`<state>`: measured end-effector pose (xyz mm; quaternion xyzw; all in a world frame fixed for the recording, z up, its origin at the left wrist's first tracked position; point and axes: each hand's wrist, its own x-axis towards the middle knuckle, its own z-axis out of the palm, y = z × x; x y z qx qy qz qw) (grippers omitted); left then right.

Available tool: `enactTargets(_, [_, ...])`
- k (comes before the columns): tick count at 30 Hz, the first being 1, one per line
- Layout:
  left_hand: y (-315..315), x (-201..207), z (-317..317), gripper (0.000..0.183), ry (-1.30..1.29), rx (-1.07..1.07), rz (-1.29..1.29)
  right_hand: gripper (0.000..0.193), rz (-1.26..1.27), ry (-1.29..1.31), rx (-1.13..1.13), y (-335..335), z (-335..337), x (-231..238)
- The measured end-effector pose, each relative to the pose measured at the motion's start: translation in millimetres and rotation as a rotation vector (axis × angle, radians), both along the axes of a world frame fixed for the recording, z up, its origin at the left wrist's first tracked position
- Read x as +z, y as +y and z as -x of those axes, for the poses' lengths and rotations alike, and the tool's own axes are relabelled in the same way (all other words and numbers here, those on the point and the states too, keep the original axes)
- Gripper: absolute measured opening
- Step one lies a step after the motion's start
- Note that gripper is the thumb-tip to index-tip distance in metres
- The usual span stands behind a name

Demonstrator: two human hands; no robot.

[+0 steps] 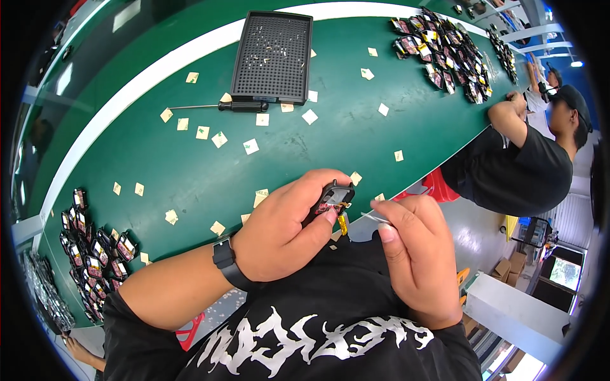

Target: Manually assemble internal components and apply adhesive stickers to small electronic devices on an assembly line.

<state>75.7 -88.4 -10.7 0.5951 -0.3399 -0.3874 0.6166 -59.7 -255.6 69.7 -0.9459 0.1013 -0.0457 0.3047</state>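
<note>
My left hand (279, 232) is closed around a small black electronic device housing (337, 192), held above the near edge of the table. Inside the housing a reddish circuit board shows in part, and a yellow strip (344, 224) hangs below it. My right hand (416, 251) pinches a thin metal tool (373, 217), which looks like tweezers. Its tip points left toward the housing, a short gap away. My left fingers and palm hide much of the housing.
Small pale paper squares (251, 147) lie scattered over the green table (343, 136). A black perforated tray (272, 93) with tiny parts stands at the back, a screwdriver (244, 106) before it. Device piles (445, 54) (95, 257) lie far right and left. Another person (521, 159) sits at right.
</note>
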Motion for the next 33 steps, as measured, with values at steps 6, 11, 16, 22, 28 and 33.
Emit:
enactTargets(6, [-3, -1, 4, 0.041, -0.098, 0.073, -0.004, 0.043, 0.194, -0.004, 0.061, 3, -2, -1])
enactTargets(11, [-3, -3, 7, 0.040, -0.160, 0.103, -0.003, 0.041, 0.206, -0.013, 0.072, 6, -3, 2])
enactTargets(16, [-3, -2, 6, 0.039, -0.166, 0.086, -0.022, 0.041, 0.287, -0.032, 0.042, 7, -5, 1])
enactTargets(22, [-3, -7, 10, 0.039, -0.218, 0.120, -0.010, 0.042, 0.472, -0.086, 0.029, 17, -7, -3])
enactTargets(28, [-6, -7, 15, 0.041, -0.222, 0.166, -0.046, 0.035, 0.644, -0.164, 0.010, 27, -12, -5])
enactTargets(33, [-6, -10, 19, 0.043, -0.219, 0.204, -0.074, 0.031, 0.677, -0.182, 0.004, 30, -13, -6])
